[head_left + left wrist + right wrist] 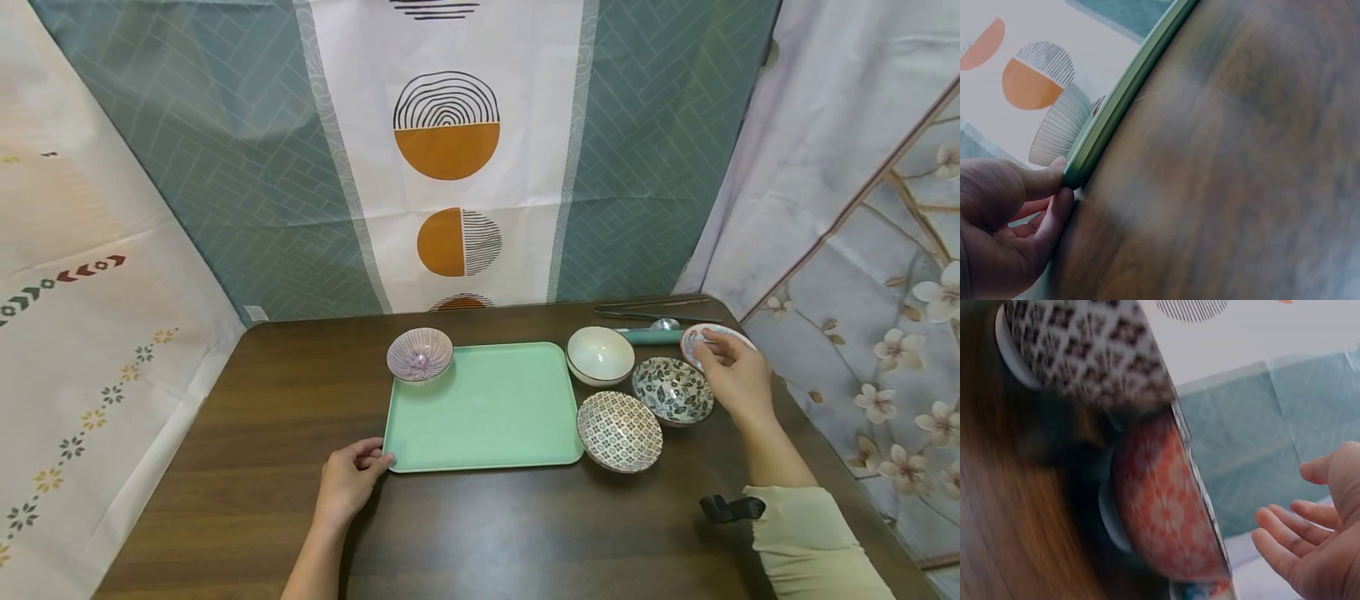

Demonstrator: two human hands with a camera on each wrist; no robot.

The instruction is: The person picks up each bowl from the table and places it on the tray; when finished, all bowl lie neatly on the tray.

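Patterned cloth [637, 167] hangs beyond a brown table [277, 400]. On it lies a green tray [487, 408], its near-left corner pinched by the left hand [352, 479]. Fingers loosely open, the right hand [733, 372] is at the far-right bowl [691, 337]; contact is unclear. Apparently the step is taking that bowl, which calls for gripping its rim without nudging the flowered bowl [672, 392].

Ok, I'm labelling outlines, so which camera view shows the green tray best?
The head view: the green tray shows nearly whole, a striped bowl hiding one corner and the left hand holding another. The left wrist view catches only part of its edge; the right wrist view shows none I can make out.
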